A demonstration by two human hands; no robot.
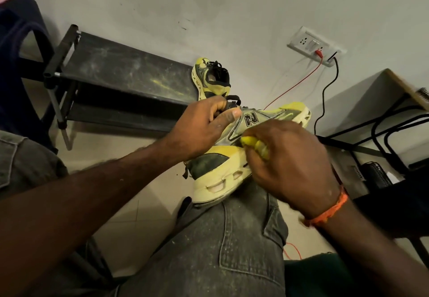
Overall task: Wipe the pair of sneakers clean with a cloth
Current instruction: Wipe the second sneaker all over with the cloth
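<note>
A yellow and grey sneaker (222,169) lies on its side across my right knee, sole toward me. My left hand (202,127) grips it at the collar, thumb on the upper. My right hand (285,162) holds a bunched yellow cloth (255,144), pressed against the sneaker's side just above the midsole. Most of the cloth is hidden in my fist. The second sneaker (212,79) stands on the floor behind, by the wall, its opening facing me.
A dusty black shoe rack (120,73) stands at the left against the wall. A wall socket (313,44) has red and black cables running down. A desk with black metal legs (390,101) and a dark object under it stand at the right.
</note>
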